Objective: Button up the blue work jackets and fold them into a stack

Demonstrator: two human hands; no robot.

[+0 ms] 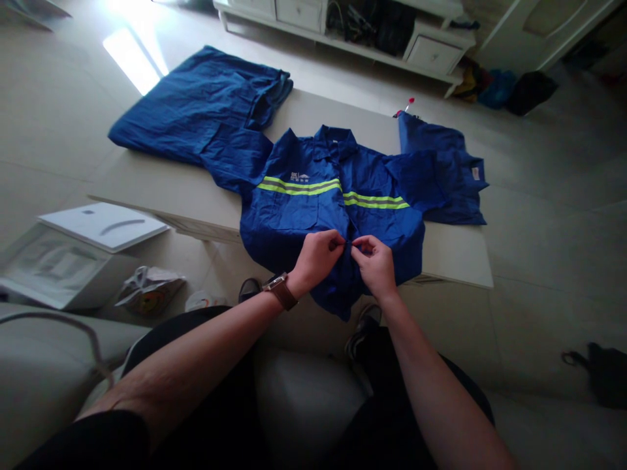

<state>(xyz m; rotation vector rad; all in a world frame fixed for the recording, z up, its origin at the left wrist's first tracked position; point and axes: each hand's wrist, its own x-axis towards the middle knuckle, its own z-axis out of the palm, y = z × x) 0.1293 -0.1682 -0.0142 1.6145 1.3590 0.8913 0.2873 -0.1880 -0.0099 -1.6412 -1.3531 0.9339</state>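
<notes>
A blue work jacket (298,212) with yellow-and-grey reflective stripes lies face up on the low table, collar at the far side, its hem hanging over the near edge. My left hand (321,258), with a brown-strapped watch on the wrist, pinches the front placket just left of the centre line. Close beside it, my right hand (375,261) pinches the placket's other edge. The fingertips nearly meet; whatever small fastener may be between them is too small to make out. The jacket's sleeves spread out to both sides.
Folded blue clothes (181,104) lie at the table's left end, and another folded blue garment (450,170) at the right. The pale table (460,258) stands before my knees. A white box (102,225) and a plastic bag (149,287) are on the left; a white cabinet (362,49) stands behind.
</notes>
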